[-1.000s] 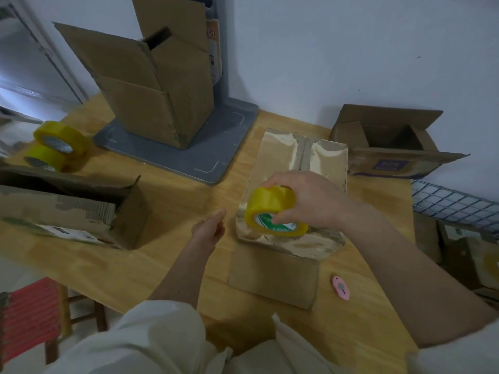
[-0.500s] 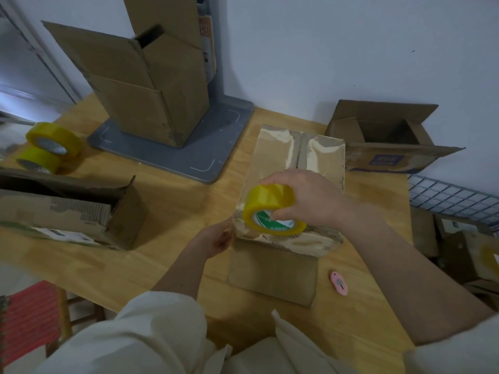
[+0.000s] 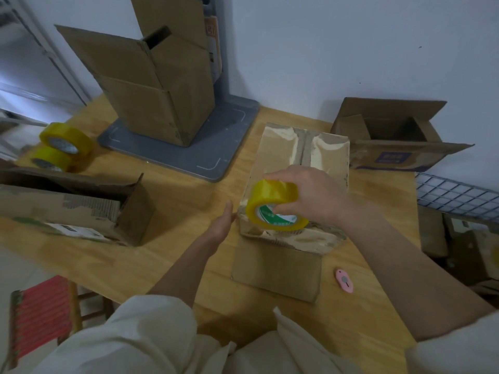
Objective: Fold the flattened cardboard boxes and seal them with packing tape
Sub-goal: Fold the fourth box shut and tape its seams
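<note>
A closed cardboard box (image 3: 278,268) stands on the wooden table (image 3: 175,238) in front of me, its top shiny with packing tape. My right hand (image 3: 310,195) grips a yellow tape roll (image 3: 272,206) over the near end of the box top. My left hand (image 3: 222,225) lies flat, fingers straight, against the box's left side near the top edge.
A tall open box (image 3: 159,90) stands on a grey base plate (image 3: 189,147) at the back. Another open box (image 3: 391,136) lies back right, and a flattened one (image 3: 70,206) at left. Two spare yellow rolls (image 3: 59,147) sit far left. A pink cutter (image 3: 344,281) lies by the box.
My left hand has moved right from open table space to the box's left side. The right hand with the roll has stayed over the box's near end.
</note>
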